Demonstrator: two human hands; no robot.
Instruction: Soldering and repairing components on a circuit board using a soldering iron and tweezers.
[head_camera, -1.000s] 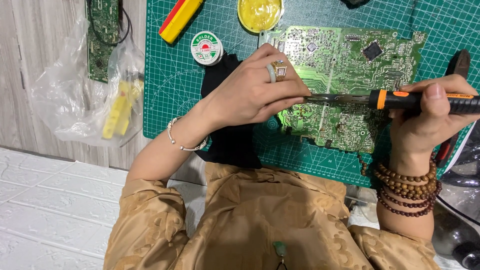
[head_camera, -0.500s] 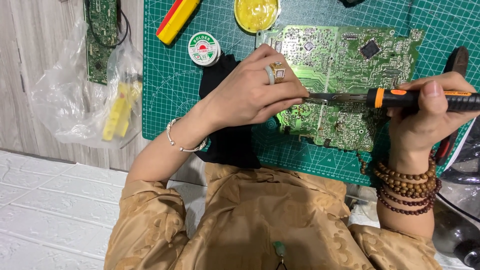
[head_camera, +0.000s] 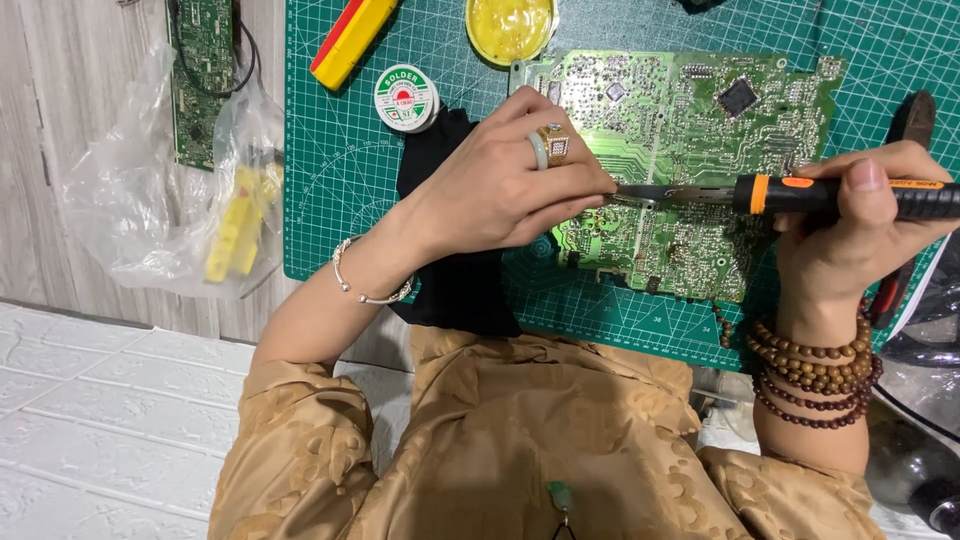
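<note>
Barely anything has shifted: right hand (head_camera: 860, 225) still clenched around the black-and-orange soldering iron (head_camera: 790, 192), left hand (head_camera: 500, 180) fingers pinched at its metal tip, over the green printed circuit board (head_camera: 700, 130) on the green cutting mat (head_camera: 340, 180).

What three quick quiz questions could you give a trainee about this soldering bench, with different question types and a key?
1. True or false: the right hand holds the soldering iron by its orange and black handle.
2. Multiple choice: the iron's metal tip lies over which thing? A) the green circuit board B) the solder spool C) the round tin of yellow flux
3. Fill the gap: the left hand pinches its fingers right at the iron's ___.

Key: 1 true; 2 A; 3 tip.
</note>
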